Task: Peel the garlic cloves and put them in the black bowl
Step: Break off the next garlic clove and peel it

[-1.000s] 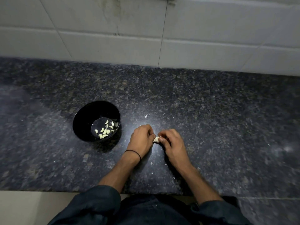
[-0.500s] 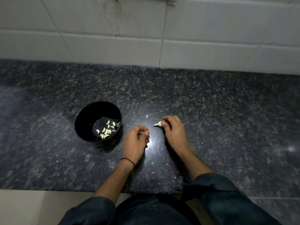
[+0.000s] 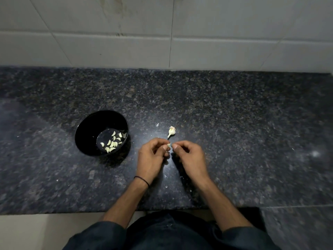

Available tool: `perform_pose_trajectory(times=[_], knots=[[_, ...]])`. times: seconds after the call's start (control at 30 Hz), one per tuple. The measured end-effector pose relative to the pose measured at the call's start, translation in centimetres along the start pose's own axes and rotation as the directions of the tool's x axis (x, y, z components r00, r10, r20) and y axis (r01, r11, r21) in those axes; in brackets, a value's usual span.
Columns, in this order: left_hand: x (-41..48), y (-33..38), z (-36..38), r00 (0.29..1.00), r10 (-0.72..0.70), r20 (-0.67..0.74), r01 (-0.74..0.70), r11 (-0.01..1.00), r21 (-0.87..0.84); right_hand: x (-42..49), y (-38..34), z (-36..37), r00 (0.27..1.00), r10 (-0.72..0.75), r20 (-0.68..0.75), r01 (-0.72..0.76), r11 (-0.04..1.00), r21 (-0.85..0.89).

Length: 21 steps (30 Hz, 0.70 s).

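Note:
A small pale garlic clove is pinched between the fingertips of my left hand and my right hand, low over the dark granite counter. Both hands have their fingers curled and meet at the clove. Just beyond them on the counter lies the leftover garlic stem with its papery base. The black bowl stands to the left of my left hand, and several peeled cloves lie in its bottom.
Small white flakes of garlic skin are scattered on the counter around and behind my hands. A tiled wall rises at the back. The counter's front edge runs just in front of my body.
My right hand set the garlic stem down on the counter and drew back. Both hands have come together again, now pinching a single clove between them.

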<state>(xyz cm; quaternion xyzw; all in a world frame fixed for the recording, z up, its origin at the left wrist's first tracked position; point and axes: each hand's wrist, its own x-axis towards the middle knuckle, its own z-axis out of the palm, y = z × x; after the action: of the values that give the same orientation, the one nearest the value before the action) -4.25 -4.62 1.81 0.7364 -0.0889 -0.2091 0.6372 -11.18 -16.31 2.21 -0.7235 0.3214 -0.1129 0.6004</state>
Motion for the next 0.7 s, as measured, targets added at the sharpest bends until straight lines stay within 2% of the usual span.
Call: perform_pose_trajectory(times=[0.1, 0.33, 0.57, 0.63, 0.7], knots=[[-0.1, 0.0, 0.3, 0.998, 0.056, 0.037, -0.058, 0.997, 0.056, -0.5, -0.4, 0.0, 0.999, 0.037, -0.004, -0.037, 0.996, 0.078], [-0.2, -0.2, 0.2, 0.987, 0.118, 0.105, -0.132, 0.982, 0.138, -0.8, -0.8, -1.1, 0.989, 0.145, 0.018, -0.146, 0.979, 0.140], [-0.7, 0.0, 0.5, 0.941, 0.320, 0.112, -0.338, 0.900, 0.274, -1.0, -1.3, -0.8, 0.965, 0.262, 0.035, -0.260, 0.918, 0.301], [-0.7, 0.0, 0.7, 0.949, 0.300, 0.102, -0.316, 0.913, 0.257, -1.2, -1.4, -0.7, 0.960, 0.275, 0.050, -0.275, 0.897, 0.347], [-0.8, 0.3, 0.9, 0.974, 0.213, 0.080, -0.225, 0.955, 0.196, -1.5, -1.4, -0.6, 0.961, 0.272, 0.059, -0.273, 0.886, 0.375]])
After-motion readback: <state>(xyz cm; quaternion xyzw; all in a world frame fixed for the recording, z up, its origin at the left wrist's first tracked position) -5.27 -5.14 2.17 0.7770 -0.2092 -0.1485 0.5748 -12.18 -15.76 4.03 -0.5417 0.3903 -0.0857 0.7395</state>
